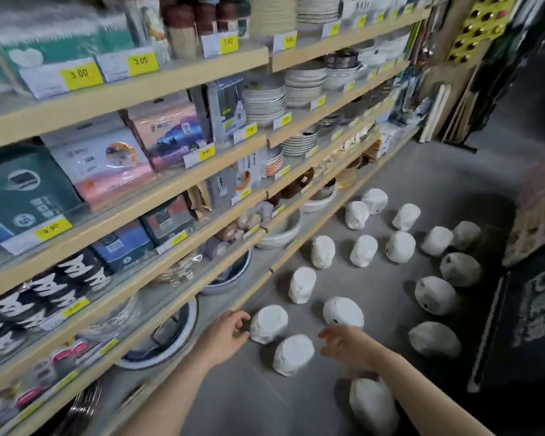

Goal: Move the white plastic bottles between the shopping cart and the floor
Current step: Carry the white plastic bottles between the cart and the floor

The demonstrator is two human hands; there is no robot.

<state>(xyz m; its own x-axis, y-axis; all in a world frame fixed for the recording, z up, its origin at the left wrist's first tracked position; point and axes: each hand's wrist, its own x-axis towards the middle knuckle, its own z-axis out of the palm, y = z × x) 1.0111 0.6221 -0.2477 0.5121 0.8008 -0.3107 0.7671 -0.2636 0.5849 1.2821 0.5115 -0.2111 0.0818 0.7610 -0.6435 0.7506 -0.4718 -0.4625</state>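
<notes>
While many white plastic bottles point(364, 250) stand scattered across the grey floor point(387, 171) along the foot of the shelving unit point(158, 199), both hands reach down among the ones closest to the person. The left hand point(225, 336) is open, fingers curled, just beside a bottle point(268, 324) that stands right by the shelving unit's bottom edge; whether it touches is hard to tell. The right hand point(343, 344) is blurred, fingers spread and holding nothing, hovering farther out from the shelving unit above another bottle point(294, 354). One more bottle point(373, 404) sits under the right forearm. No shopping cart is visible, so the direction of transfer cannot be read; my guess is that a pick-up or release at the floor is in hand. If picking up, each hand needs to close round a bottle's body without knocking its neighbours.
</notes>
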